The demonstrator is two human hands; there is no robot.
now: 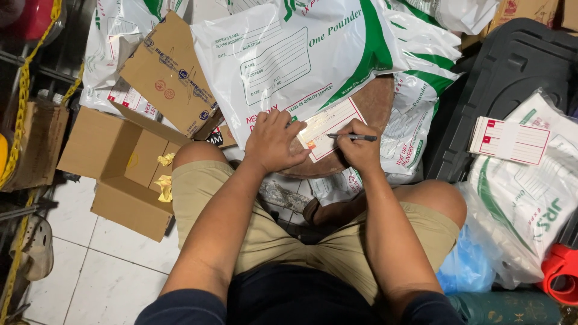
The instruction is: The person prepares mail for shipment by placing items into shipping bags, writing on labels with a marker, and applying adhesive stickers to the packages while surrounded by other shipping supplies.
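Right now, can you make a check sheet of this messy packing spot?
Surface: round brown stool top under the mailer.
Job's things: white-and-green courier mailer pouch; red-bordered shipping label on it; pen.
Clutter: open cardboard box holding yellow crumpled paper; stack of labels; more pouches.
Grippers: left hand flat on the pouch beside the label; right hand holds the pen on the label.
Cables: yellow chain.
Surroundings: white tile floor; black plastic bin lid.
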